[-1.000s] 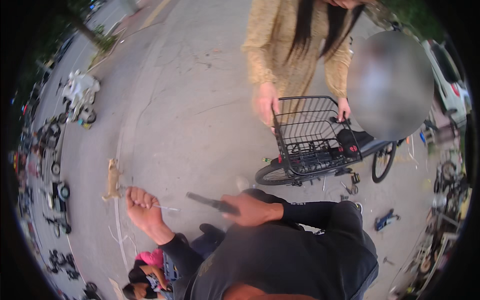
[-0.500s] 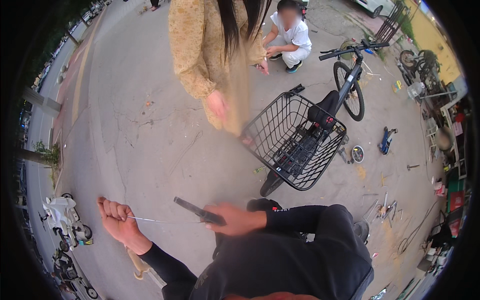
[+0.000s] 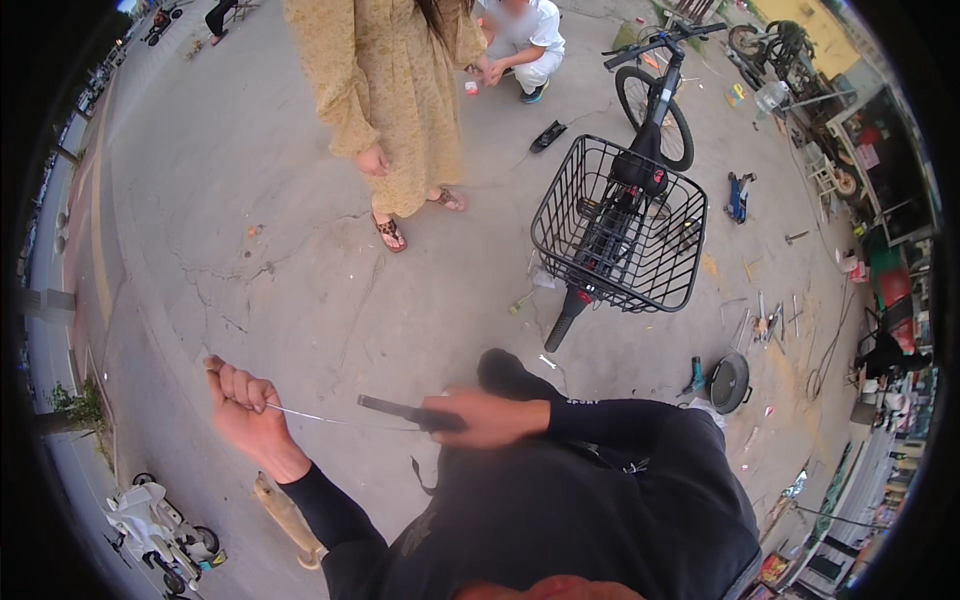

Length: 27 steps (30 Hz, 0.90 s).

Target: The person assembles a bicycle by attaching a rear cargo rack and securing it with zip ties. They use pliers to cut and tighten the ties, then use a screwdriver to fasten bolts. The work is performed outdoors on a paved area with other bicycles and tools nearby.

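Note:
My left hand (image 3: 245,410), at the lower left, has its fingers pinched on one end of a thin silvery wire (image 3: 310,416). The wire runs across toward my right hand (image 3: 490,415), which is wrapped round a dark, bar-like tool (image 3: 395,408). Motion blur hides the tool's kind and where the wire meets it. Both hands are in front of my body, above the pavement. Beyond my right hand stands a dark bicycle (image 3: 635,172) with a black wire basket (image 3: 672,308) over its rear wheel. Neither hand touches the bicycle.
A person in a yellow patterned dress (image 3: 400,130) stands ahead; another in white (image 3: 540,45) crouches farther off. A tan dog (image 3: 285,515) is by my left forearm, near a white scooter (image 3: 155,525). At right lie hand tools (image 3: 768,325), a teal power tool (image 3: 696,375) and a grey pan (image 3: 735,372).
The view has shifted, so the bicycle sits higher in the picture. The person in the dress has moved away from the basket. My hands keep their hold on the wire and tool.

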Tool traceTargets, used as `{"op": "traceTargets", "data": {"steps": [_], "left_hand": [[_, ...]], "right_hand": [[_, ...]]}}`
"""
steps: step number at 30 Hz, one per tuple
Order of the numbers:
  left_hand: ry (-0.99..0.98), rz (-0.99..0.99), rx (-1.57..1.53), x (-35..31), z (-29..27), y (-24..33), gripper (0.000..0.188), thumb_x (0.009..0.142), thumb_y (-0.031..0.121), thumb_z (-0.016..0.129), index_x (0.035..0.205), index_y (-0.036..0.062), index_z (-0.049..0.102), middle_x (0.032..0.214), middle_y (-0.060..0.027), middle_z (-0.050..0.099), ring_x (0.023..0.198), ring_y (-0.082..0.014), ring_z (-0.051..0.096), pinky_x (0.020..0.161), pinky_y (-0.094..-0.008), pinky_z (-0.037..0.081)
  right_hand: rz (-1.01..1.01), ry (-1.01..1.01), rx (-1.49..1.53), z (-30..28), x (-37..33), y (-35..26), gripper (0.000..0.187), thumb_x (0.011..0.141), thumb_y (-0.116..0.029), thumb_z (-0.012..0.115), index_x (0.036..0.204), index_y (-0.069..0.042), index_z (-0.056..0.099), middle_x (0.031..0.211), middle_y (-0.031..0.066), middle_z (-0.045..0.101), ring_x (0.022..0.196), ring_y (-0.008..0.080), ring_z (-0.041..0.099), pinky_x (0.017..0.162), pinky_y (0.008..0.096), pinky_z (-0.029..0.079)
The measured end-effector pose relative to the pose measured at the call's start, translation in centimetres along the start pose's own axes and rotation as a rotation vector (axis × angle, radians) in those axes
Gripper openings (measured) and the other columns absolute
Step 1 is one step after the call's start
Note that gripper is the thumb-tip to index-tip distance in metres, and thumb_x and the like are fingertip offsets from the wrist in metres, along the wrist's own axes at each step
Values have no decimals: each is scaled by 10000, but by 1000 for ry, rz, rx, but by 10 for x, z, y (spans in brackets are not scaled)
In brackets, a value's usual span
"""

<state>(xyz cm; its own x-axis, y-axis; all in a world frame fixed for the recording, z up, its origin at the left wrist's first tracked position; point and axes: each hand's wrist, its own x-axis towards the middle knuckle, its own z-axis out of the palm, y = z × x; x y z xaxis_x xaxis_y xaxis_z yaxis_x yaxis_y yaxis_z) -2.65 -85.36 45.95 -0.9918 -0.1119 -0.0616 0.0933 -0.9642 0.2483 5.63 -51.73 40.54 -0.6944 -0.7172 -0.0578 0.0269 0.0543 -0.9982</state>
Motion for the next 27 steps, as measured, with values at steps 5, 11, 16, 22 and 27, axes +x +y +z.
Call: {"op": "traceTargets", "data": {"steps": [5, 11, 16, 22, 27], "left_hand": [[103, -150, 84, 57, 60, -95, 360, 1110, 313, 377, 810, 121, 431, 623, 46, 267, 471, -92, 191, 395, -248, 189], [-32, -428, 358, 112, 139, -225, 405, 1107, 359, 387, 750, 169, 389, 570, 50, 201, 435, -93, 150, 384, -268, 175], [-248, -686, 487, 148, 185, -306, 405, 1109, 386, 366, 767, 171, 398, 578, 50, 207, 434, -97, 162, 380, -274, 176], [-225, -859, 288, 221, 239, -398, 369, 1106, 375, 352, 822, 151, 423, 638, 41, 284, 491, -95, 267, 404, -270, 224], [-286, -1029, 88, 273, 229, -506, 337, 1102, 299, 371, 808, 136, 400, 648, 29, 292, 509, -95, 261, 413, -259, 220]], "right_hand": [[95, 347, 40, -20, -31, -9, 260, 972, -224, 628, 1111, -16, 557, 902, 176, 610, 827, 295, 606, 788, 400, 480], [121, 770, -93, -64, -64, -26, 178, 965, -162, 640, 1056, -29, 564, 710, 80, 549, 655, 197, 478, 641, 362, 437], [352, 778, -243, -100, -70, -50, 185, 926, -138, 668, 1058, -42, 582, 721, 135, 580, 659, 293, 582, 637, 403, 459], [54, 1194, 281, -152, -71, -47, 226, 951, -181, 680, 1071, -11, 593, 923, 60, 642, 866, 149, 598, 809, 318, 492], [65, 1366, 634, -195, -45, -32, 288, 961, -259, 689, 1119, -30, 615, 988, 19, 656, 908, 108, 584, 826, 301, 492]]}}
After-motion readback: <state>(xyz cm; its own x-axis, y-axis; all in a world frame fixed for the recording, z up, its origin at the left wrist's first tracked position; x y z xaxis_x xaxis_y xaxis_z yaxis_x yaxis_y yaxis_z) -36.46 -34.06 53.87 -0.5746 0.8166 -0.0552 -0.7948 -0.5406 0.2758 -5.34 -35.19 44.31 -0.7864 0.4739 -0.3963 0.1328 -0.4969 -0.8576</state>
